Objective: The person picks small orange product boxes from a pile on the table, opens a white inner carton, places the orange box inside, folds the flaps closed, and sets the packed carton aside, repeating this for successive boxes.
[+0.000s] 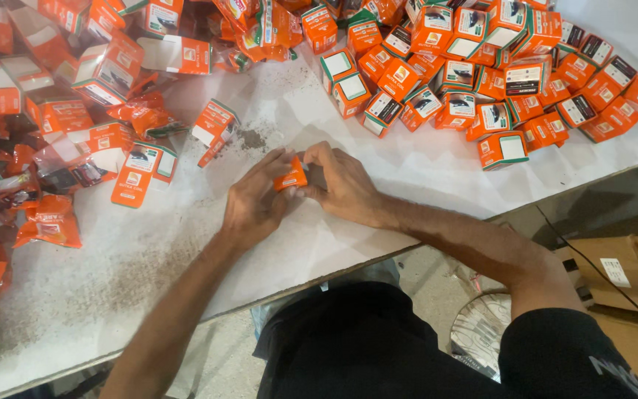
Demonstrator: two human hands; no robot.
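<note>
head view shows the small orange carton (290, 178) pinched between both hands on the white table (422, 170), left hand (254, 207) fingers clamped on its left end, right hand (342, 185) fingers closed on its right, equally near.

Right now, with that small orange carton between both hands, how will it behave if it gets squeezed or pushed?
The small orange carton looks like thin printed card, so it probably dents under a hard squeeze. It seems light: the left hand and right hand pinch it with fingertips only. Its flat faces suggest it would slide on the white table, not roll.
</note>
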